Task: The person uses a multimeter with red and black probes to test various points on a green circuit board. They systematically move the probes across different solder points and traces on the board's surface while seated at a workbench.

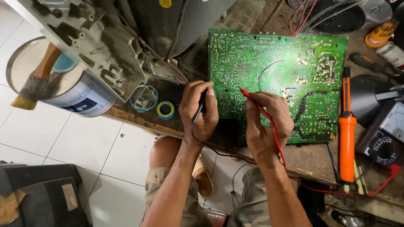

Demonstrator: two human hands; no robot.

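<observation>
Two hands work the green circuit board (pixel 277 80) on the wooden surface (pixel 311 159): the right hand (pixel 267 122) clamped on a red probe (pixel 252 101) already touching solder, the left hand (pixel 200 109) closed around a black probe (pixel 201 110) at the board's edge, an analogue meter (pixel 385 134) well apart.

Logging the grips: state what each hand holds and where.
Left hand: thin black test probe, by its shaft. Right hand: thin red test probe, mid-shaft.

Wooden workbench (pixel 307 162) carries green circuit board (pixel 277 80), orange tool (pixel 347 134), multimeter (pixel 385 134)
</observation>
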